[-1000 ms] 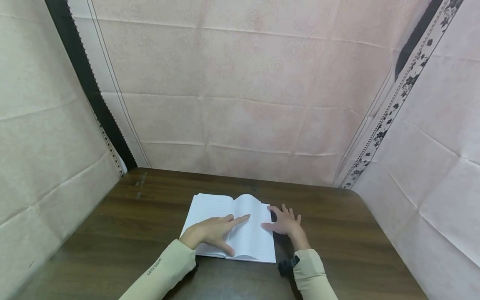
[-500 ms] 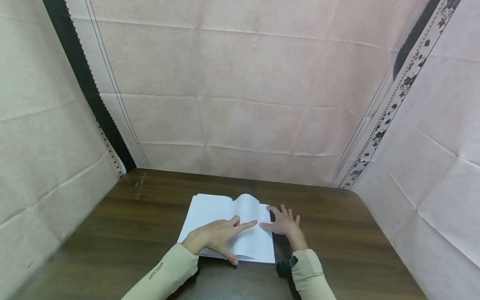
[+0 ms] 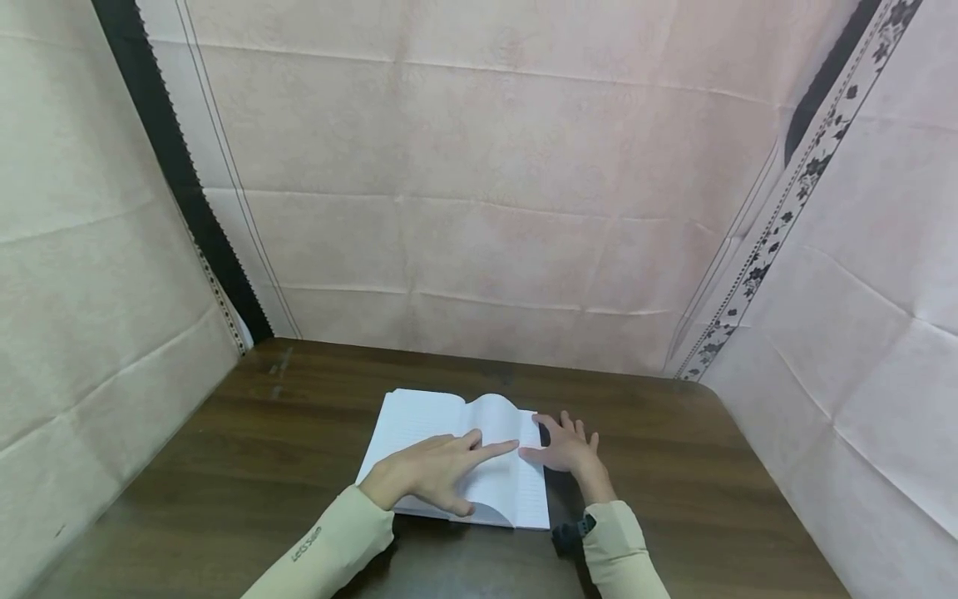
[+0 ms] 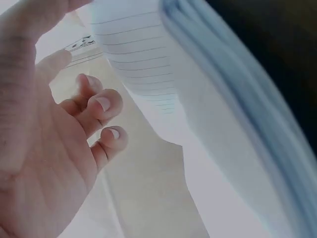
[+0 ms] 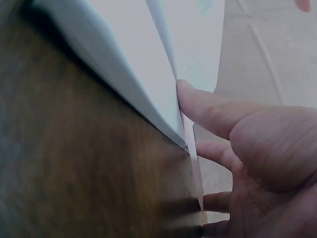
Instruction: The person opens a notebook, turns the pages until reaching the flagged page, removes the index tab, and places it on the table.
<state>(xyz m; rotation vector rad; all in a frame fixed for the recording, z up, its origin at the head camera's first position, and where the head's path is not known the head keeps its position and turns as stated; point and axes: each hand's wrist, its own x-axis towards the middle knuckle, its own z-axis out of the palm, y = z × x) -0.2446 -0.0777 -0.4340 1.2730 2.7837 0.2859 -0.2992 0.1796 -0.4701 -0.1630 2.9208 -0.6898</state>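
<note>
An open notebook (image 3: 419, 412) with lined white pages lies on the wooden table. My left hand (image 3: 434, 470) is over its middle, the index finger stretched across the right-hand page and the thumb near the bottom edge. In the left wrist view, the other fingers of the left hand (image 4: 54, 144) bend loosely with nothing between them, beside a curved leaf (image 4: 133, 54). My right hand (image 3: 570, 448) rests at the notebook's right edge, fingers spread. The right wrist view shows the right thumb (image 5: 203, 104) touching the page edge, with the other fingers beyond it.
The brown table (image 3: 284, 449) extends around the notebook on all sides. Pale patterned cloth (image 3: 479, 191) hangs behind it and at both sides. A dark device (image 3: 570, 534) is strapped to the right wrist.
My left hand has shifted slightly right and toward the notebook's bottom edge, and its thumb then lifted a little. The right-hand leaf now bulges more. My right hand stays nearly still.
</note>
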